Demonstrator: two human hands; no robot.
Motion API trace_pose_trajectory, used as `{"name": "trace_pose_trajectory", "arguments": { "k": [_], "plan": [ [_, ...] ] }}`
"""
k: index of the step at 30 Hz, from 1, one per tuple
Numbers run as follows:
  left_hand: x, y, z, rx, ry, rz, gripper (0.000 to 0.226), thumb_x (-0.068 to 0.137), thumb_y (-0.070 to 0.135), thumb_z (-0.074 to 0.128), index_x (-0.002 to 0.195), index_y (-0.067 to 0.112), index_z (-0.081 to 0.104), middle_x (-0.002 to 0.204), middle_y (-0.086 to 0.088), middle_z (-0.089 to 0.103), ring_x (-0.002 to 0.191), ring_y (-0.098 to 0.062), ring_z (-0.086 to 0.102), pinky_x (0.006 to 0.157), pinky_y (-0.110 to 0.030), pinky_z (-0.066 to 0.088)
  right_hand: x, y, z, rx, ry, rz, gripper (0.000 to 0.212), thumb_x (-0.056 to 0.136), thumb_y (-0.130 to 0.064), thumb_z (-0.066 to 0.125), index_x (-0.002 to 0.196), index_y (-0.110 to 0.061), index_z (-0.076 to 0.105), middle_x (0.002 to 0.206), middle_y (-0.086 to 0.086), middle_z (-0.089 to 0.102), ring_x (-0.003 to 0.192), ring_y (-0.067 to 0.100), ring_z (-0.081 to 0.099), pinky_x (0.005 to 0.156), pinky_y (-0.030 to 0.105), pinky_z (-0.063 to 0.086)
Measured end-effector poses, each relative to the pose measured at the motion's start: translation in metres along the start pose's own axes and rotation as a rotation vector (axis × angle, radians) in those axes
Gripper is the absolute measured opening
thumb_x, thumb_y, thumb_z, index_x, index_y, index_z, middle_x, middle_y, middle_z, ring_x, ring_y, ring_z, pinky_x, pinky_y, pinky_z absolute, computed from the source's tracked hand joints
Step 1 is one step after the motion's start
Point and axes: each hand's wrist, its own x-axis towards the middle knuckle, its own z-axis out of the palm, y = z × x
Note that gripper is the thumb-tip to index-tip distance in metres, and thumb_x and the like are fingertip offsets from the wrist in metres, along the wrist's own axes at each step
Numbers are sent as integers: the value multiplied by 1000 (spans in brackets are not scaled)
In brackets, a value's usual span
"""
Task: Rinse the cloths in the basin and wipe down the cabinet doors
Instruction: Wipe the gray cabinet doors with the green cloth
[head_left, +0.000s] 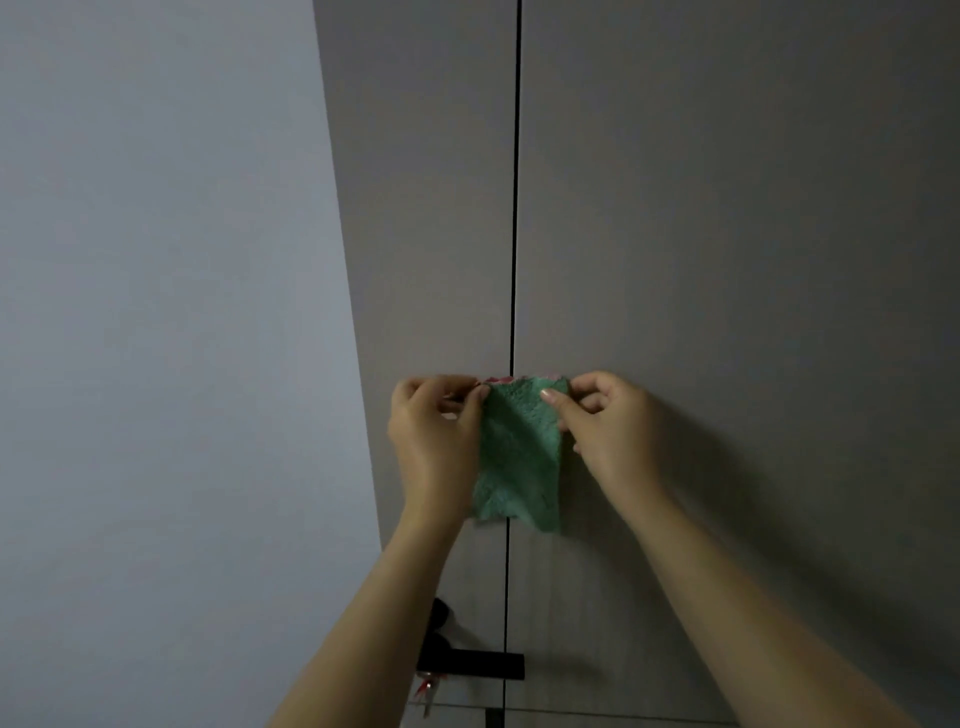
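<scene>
Head view: left hand (434, 434) & right hand (605, 431) each pinch a top corner of the green cloth (519, 457), which hangs spread in front of the gap btwn the two grey cabinet doors (727, 260), pink edge showing at its top. Judging by this, wiping is underway or abt to start; can't tell which areas are done, and no basin in view. No brands, labels or readable writing; a black handle (470, 665) sits low on the left door.

Home: tall grey cabinet doors (727, 260)
</scene>
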Motion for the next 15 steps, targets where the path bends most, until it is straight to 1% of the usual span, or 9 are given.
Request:
{"name": "trace_pose_trajectory", "arguments": {
  "k": [2,4,7,8,9,10,11,13,15],
  "plan": [
    [-7,1,10,-36,59,54,11,84,6,70,94,10,68,100,8,47,77,-7,59,72,-4,45,2,2,1,-95,58,-51,23,76,-36,76,70,-26,56,60,-5,61,57,17,59,55,33,49],
    [-14,-3,19,-57,96,120,25,83,-1,68,104,11,60,109,16,36,85,-8,58,81,-6,45,2,2,-1,-139,96,-98,23,76,-37,77,70,-25,57,57,-7,55,53,14,53,51,27,39],
    [-27,-24,33,-1,76,307,27,88,6,61,109,17,48,118,8,30,109,-18,49,98,-11,40,5,2,-5,-152,106,-97,24,74,-40,77,70,-26,58,56,-8,54,54,13,53,51,27,37],
    [-32,-32,38,56,41,371,23,91,12,54,113,16,46,124,3,30,121,-21,42,107,-21,38,7,3,-7,-145,101,-98,24,74,-40,77,71,-26,59,56,-8,55,55,14,55,53,29,40],
    [-36,-38,43,127,2,413,27,93,17,47,120,15,46,131,-2,29,133,-24,31,113,-38,33,9,4,-8,-139,93,-104,23,74,-40,77,71,-26,60,56,-8,55,56,15,56,55,30,42],
    [-39,-44,49,200,-29,443,35,96,21,41,129,12,43,139,-6,26,141,-26,19,116,-50,24,11,5,-9,-137,82,-114,21,74,-39,77,72,-26,61,57,-8,56,57,15,56,56,31,43],
    [-41,-49,54,277,-49,468,43,98,24,35,138,9,37,147,-10,21,145,-27,10,118,-53,14,12,5,-11,-139,67,-125,19,75,-38,76,72,-26,61,57,-8,56,57,14,56,57,30,43],
    [-43,-52,64,428,-62,496,55,100,29,31,148,5,20,155,-17,10,147,-30,0,121,-46,2,15,7,-15,-123,45,-159,17,76,-36,76,72,-29,61,56,-11,56,55,8,54,57,28,43],
    [-42,-50,71,499,-36,492,62,99,31,31,149,1,11,157,-20,5,147,-31,-5,120,-43,-1,17,9,-19,-109,40,-195,16,77,-33,76,70,-32,61,55,-13,56,53,2,52,56,24,41]
  ]
}}
